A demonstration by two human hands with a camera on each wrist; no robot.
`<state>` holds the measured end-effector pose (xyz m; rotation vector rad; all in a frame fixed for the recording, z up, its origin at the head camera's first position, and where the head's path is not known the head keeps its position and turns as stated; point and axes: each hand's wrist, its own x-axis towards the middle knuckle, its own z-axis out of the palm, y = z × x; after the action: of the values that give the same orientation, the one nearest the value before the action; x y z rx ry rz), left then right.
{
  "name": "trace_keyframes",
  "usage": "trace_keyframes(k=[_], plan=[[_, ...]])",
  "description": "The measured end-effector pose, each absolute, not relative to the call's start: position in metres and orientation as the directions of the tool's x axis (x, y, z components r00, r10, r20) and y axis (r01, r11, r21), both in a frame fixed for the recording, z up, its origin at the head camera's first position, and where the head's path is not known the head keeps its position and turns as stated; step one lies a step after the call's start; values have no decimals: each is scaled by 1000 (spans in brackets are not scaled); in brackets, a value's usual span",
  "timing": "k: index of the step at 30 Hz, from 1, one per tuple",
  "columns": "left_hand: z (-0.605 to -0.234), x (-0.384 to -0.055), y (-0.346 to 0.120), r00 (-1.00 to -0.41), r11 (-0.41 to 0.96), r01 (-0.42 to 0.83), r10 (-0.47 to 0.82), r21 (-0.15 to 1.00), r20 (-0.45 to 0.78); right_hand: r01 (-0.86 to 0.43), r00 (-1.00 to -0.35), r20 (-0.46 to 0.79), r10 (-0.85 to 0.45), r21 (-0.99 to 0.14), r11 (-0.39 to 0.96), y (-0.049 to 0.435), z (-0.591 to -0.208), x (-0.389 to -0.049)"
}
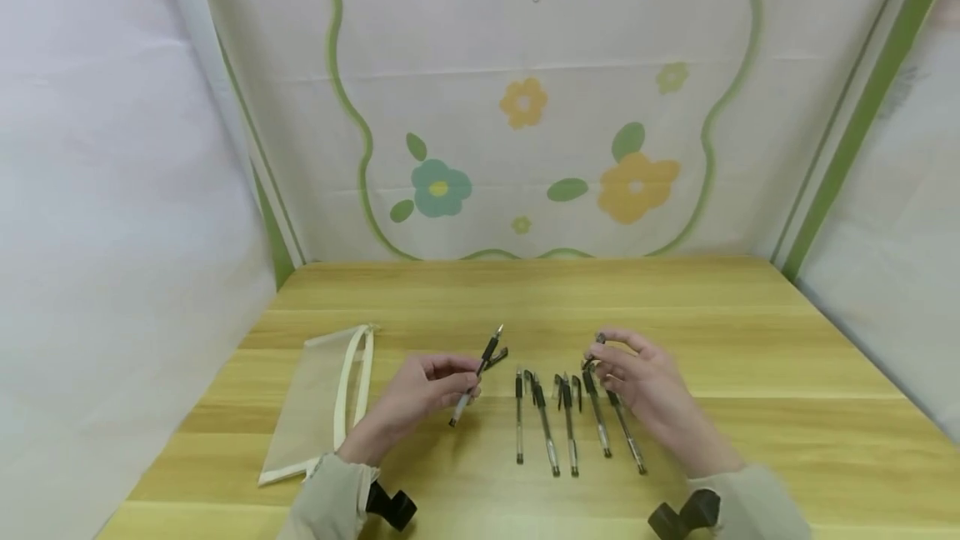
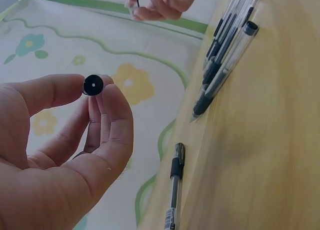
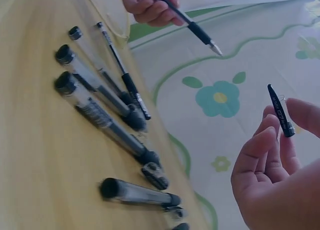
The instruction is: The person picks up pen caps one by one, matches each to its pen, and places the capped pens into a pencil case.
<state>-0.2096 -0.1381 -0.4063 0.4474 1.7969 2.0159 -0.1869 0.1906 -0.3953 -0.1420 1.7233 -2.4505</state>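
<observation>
My left hand [image 1: 423, 394] pinches an uncapped gel pen [image 1: 490, 348] by its barrel, with the tip pointing up and away. In the left wrist view that pen's round black end [image 2: 93, 84] faces the camera. My right hand [image 1: 648, 373] holds a clear pen cap with a black clip [image 3: 280, 112] between thumb and fingertips, above the table. Between the hands, several uncapped pens [image 1: 568, 432] lie in a rough row, with loose caps [image 1: 577, 392] near their tips. Another pen [image 2: 174, 190], seemingly capped, lies on the table beyond my left hand.
A see-through pouch with cream edging [image 1: 315, 407] lies flat on the wooden table [image 1: 787, 373], left of my left hand. White cloth walls [image 1: 450, 48] with printed flowers and green trim stand at the back and both sides.
</observation>
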Motion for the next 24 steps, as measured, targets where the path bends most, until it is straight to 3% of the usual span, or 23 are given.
trace_keyframes(k=[11, 24], plan=[[-409, -203, -128, -818, 11, -41, 574, 999, -40, 115, -990, -83, -112, -940, -323, 180, -408, -191], [-407, -197, -121, -789, 20, -19, 614, 1000, -27, 125, -990, -101, -95, -947, -296, 172, -410, -191]])
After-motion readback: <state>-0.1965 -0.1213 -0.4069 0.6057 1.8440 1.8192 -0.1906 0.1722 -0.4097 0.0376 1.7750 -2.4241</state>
